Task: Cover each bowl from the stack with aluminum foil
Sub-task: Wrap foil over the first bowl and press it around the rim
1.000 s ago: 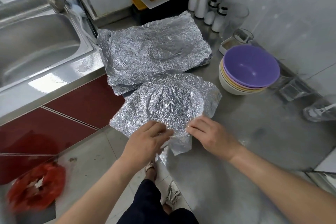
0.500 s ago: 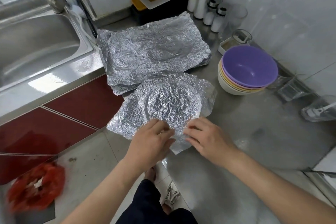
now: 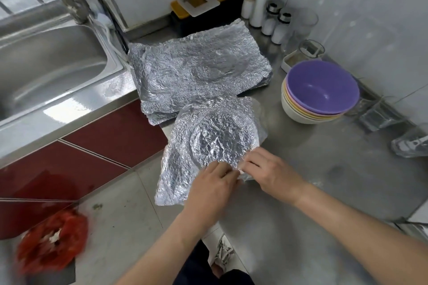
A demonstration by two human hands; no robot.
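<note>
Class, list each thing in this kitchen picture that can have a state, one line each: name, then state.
Foil sheet: crumpled, draped over a round bowl shape, edges loose.
Bowl stack: nested, uncovered, purple on top.
Spare foil: lying flat, crinkled.
Left hand: pinches the foil sheet's near edge.
Right hand: pinches the same edge.

Steel counter [image 3: 312, 169], sink [image 3: 46, 71], red cabinets [image 3: 111, 136]

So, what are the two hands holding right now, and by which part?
Both the left hand and the right hand grip the crinkled silver aluminum foil sheet at its near edge, fingertips close together.
</note>
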